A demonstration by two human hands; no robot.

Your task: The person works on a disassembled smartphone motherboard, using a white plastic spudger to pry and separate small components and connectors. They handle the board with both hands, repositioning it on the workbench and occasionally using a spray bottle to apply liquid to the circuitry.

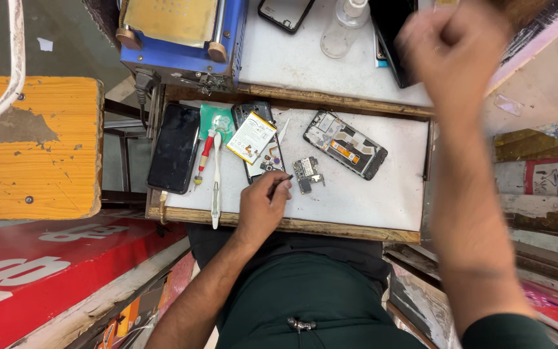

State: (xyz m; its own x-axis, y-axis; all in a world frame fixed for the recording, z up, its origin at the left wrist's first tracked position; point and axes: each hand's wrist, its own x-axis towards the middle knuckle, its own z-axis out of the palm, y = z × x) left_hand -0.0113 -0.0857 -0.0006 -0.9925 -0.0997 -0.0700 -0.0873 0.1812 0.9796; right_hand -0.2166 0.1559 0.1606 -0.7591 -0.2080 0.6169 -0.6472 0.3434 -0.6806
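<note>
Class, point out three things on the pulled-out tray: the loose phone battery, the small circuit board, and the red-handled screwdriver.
phone battery (252,136), head view, middle of its white face.
circuit board (305,173), head view, centre of the board.
red-handled screwdriver (205,154), head view, on the red handle.

We see a glossy black glass phone screen (174,147) on the matt white board (369,194) edged in rough, worn wood. At left, the orange wooden stool (33,148) shows chipped paint.

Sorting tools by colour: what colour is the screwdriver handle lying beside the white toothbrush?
Red, with a white band; the screwdriver beside the white toothbrush shows best in the head view.
</note>
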